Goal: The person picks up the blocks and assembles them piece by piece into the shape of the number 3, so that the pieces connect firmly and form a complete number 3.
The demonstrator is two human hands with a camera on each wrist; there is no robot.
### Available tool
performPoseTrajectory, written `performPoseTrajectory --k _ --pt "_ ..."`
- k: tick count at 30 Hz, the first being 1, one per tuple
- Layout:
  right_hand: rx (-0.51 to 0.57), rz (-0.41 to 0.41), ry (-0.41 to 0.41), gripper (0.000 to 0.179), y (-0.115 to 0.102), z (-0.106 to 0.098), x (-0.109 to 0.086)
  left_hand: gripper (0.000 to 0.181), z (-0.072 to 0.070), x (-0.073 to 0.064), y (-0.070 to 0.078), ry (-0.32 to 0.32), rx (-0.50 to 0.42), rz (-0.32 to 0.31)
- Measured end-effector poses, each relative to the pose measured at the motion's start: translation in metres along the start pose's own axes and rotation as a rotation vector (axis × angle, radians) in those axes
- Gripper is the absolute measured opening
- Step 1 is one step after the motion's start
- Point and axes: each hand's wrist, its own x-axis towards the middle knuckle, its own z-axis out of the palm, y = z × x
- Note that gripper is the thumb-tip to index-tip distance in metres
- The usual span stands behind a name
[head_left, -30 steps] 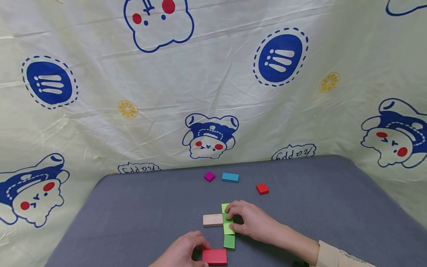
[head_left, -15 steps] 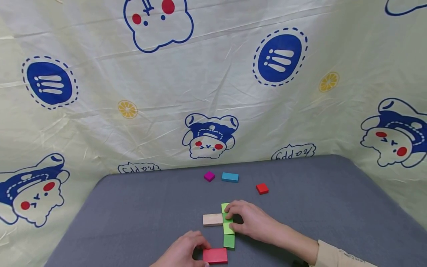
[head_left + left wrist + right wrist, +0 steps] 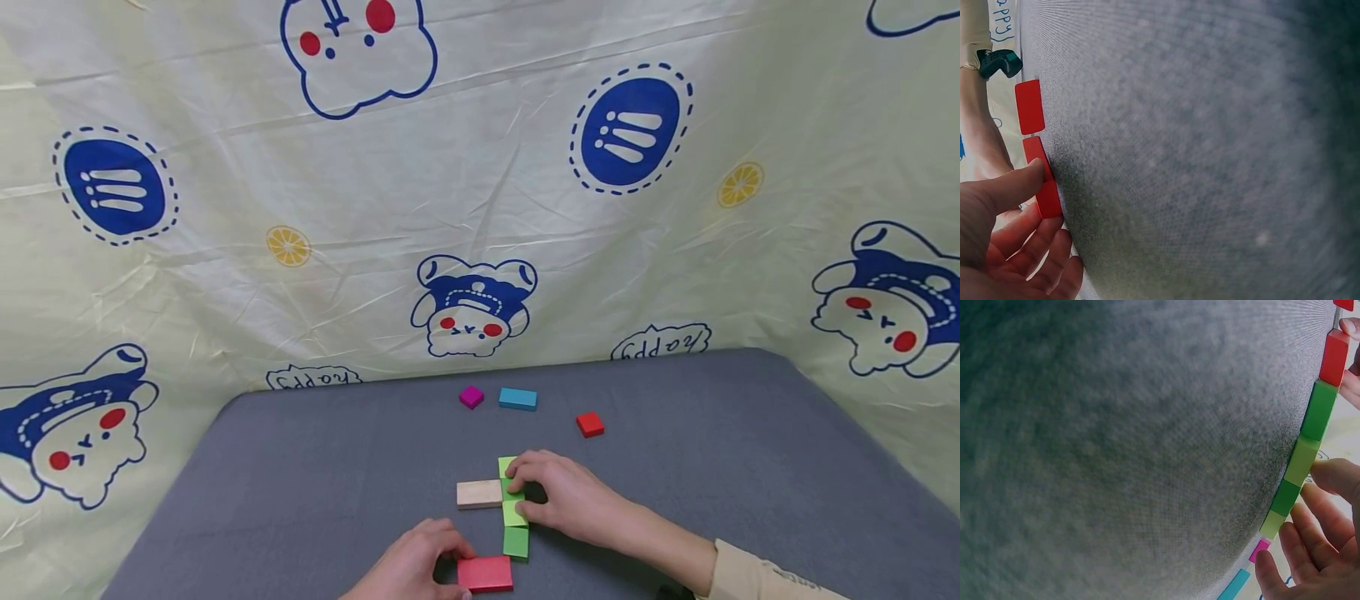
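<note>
My left hand (image 3: 420,562) pinches a flat red block (image 3: 485,574) at its left end, near the bottom of the head view. In the left wrist view the thumb lies over the red block (image 3: 1049,199), with fingers below. The right hand (image 3: 566,496) bends over a short row of green and light green blocks, its thumb at a light green block (image 3: 515,513) and fingertips on a darker green block (image 3: 513,490). Another green block (image 3: 516,542) ends the row beside the red block's far right corner. A pale wooden block (image 3: 479,494) abuts the row's left side.
A magenta block (image 3: 472,397), a blue block (image 3: 517,399) and a small red block (image 3: 590,424) lie farther back on the grey cloth (image 3: 315,467). A second red block (image 3: 1030,107) shows in the left wrist view. A printed curtain (image 3: 510,208) hangs behind.
The red block in my left hand has slid slightly away from me, toward the end of the green row. The right hand has stayed in place.
</note>
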Motion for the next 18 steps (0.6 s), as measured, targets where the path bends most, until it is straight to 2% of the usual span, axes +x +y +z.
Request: performPoseTrajectory --k 8,10,13,15,18 --pt "-0.002 0.013 -0.003 0.016 0.0 0.0 0.0 0.028 0.0 -0.001 -0.004 0.001 -0.06 0.045" --pt "0.0 0.014 -0.005 0.016 0.0 0.0 0.0 0.028 0.0 -0.002 -0.005 0.008 -0.076 0.034" --pt "0.004 0.016 -0.007 0.016 0.0 0.0 0.0 0.027 0.002 -0.005 -0.007 0.038 -0.076 0.058" --pt "0.008 0.017 -0.006 0.016 0.0 0.0 0.0 0.024 0.002 -0.009 -0.004 0.065 -0.057 0.097" --pt "0.011 0.016 -0.003 0.016 0.0 0.0 0.0 0.018 0.005 -0.016 0.005 0.107 -0.008 0.225"
